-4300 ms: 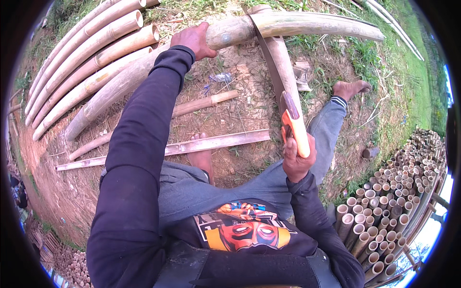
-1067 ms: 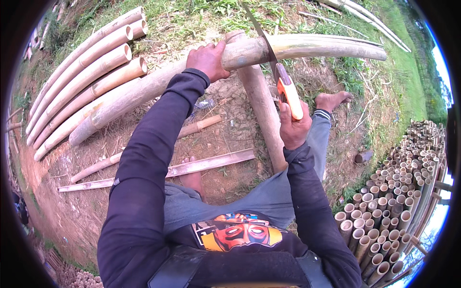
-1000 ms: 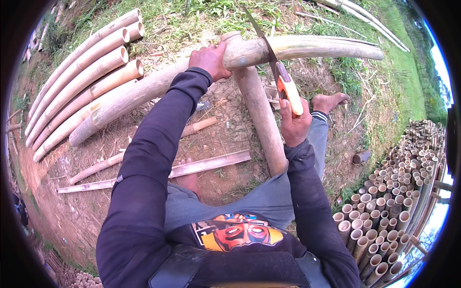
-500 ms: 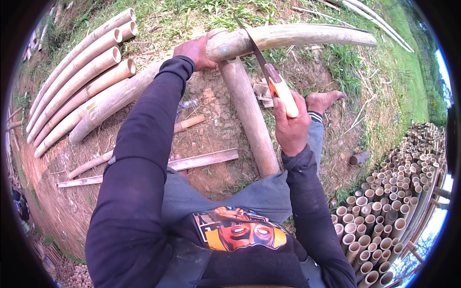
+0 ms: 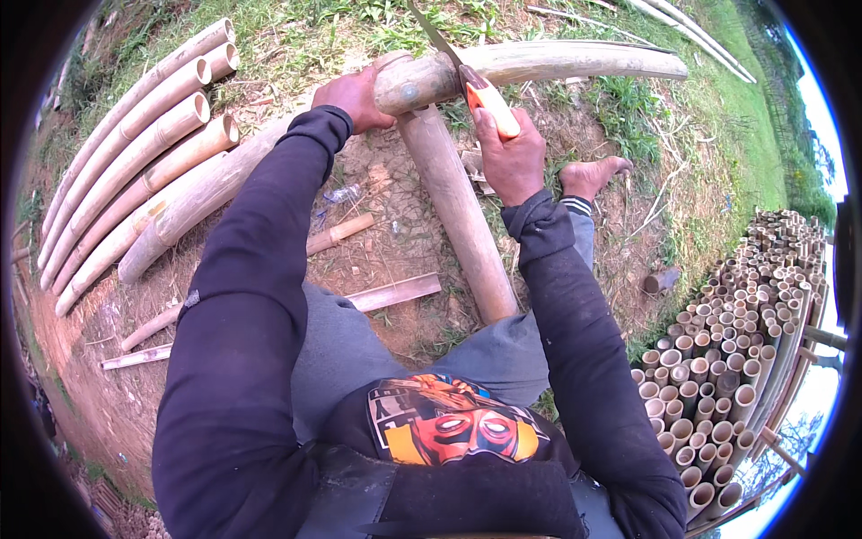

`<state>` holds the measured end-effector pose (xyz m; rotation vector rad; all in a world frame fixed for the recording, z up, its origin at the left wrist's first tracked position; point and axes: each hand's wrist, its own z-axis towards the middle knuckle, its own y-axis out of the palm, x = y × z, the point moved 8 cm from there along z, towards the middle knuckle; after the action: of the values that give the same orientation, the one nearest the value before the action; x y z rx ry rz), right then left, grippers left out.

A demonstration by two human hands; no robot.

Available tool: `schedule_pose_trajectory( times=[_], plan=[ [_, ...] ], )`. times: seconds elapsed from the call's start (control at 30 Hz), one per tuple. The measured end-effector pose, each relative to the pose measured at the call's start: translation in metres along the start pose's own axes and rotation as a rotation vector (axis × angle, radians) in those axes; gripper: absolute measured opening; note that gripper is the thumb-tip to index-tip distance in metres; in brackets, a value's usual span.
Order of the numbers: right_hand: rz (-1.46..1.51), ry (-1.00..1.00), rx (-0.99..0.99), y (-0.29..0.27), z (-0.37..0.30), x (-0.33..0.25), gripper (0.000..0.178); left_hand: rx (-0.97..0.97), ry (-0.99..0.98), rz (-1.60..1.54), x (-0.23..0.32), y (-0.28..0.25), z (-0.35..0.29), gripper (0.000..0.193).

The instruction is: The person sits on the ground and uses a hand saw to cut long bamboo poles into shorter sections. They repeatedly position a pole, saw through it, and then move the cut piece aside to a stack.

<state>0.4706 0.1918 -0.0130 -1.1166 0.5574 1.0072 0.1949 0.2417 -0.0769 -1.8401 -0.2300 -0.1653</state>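
Note:
My right hand (image 5: 514, 153) is closed round the orange-and-white handle of a handsaw (image 5: 489, 101). The saw's blade slants across a thick, pale wooden crosspiece (image 5: 575, 61) and points away from me. A stout post (image 5: 458, 207) stands under this crosspiece near its left end. My left hand (image 5: 355, 99), fingers wrapped, grips a thick bamboo pole (image 5: 215, 184) just beside the crosspiece's end. That pole slopes down to the left, partly behind my left forearm. Whether the blade bites into anything is hard to tell.
Several cut bamboo poles (image 5: 135, 162) lie side by side at the left. A split bamboo strip (image 5: 395, 293) and a short bamboo piece (image 5: 339, 234) rest on the dirt. Many upright bamboo tubes (image 5: 718, 359) are stacked at the right. My bare foot (image 5: 594, 176) is beyond my right hand.
My right hand has pushed the saw forward and to the left, so its blade reaches farther past the crosspiece. My left hand keeps its grip. The whole view has shifted slightly.

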Motion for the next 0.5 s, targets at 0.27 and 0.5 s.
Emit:
schedule_pose_trajectory(
  times=[0.27, 0.5],
  plan=[
    [0.1, 0.183, -0.024, -0.101, -0.144, -0.044, 0.017, 0.047, -0.001, -0.013, -0.01, 0.008, 0.003, 0.099],
    [-0.028, 0.178, -0.05, 0.02, 0.022, 0.019, 0.033, 0.064, -0.005, -0.005, 0.001, -0.004, -0.005, 0.097]
  ],
)
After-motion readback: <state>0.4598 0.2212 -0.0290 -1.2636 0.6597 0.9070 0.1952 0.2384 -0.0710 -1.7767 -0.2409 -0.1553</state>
